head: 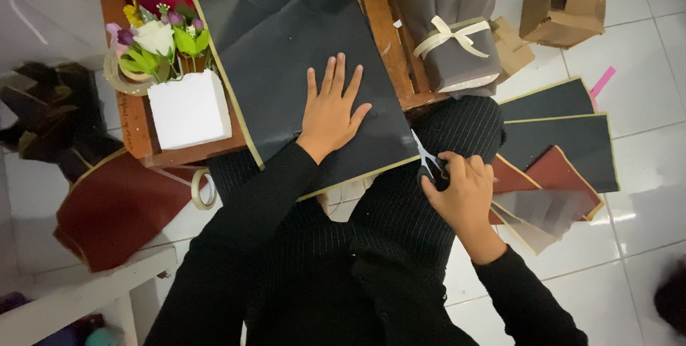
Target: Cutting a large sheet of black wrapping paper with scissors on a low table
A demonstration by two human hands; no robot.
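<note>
Head view, left hand (332, 110): lay flat, fingers spread, pressing the black wrapping sheet (300, 60) on the low wooden table (136, 131).
Head view, right hand (464, 192): fingers closed round scissors (427, 161) at the sheet's lower right edge.
Hidden: scissor handles buried in the fist; blade opening could not be made out.
Cut off: the sheet's top and the grey bouquet (457, 38) ran past the frame.
</note>
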